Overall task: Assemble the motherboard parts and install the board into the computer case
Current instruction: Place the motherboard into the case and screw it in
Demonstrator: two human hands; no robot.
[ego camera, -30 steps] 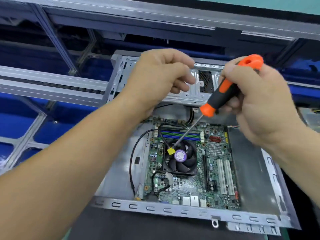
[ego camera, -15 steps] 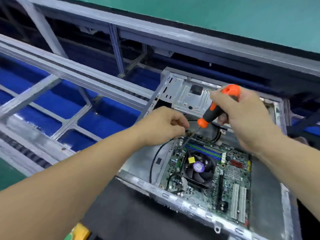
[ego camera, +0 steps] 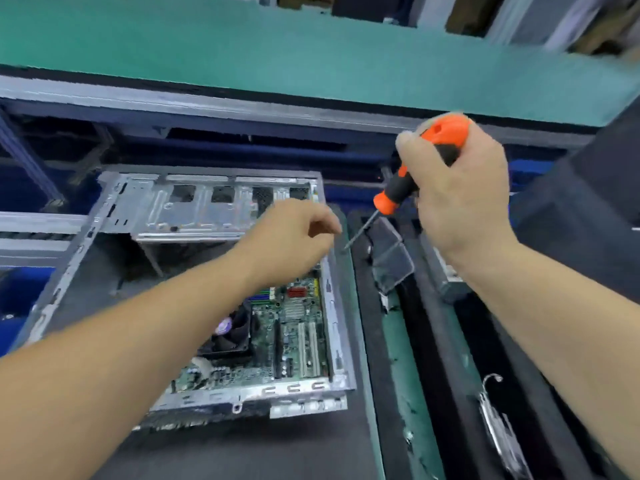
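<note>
Lying open on the dark mat [ego camera: 242,455] in front of you is the computer case [ego camera: 104,233], and the motherboard [ego camera: 294,341] sits flat inside it, toward its right wall, with the black cooler fan [ego camera: 232,332] on the board partly hidden by your left forearm. Your right hand [ego camera: 460,192] is raised to the right of the case, fingers wrapped tight round the orange-and-black screwdriver [ego camera: 415,174], whose tip slants down and left toward the case's right edge. Your left hand [ego camera: 294,240] hovers over the board's far end, fingers loosely curled; whether they pinch anything small, you cannot tell from this blurred view.
</note>
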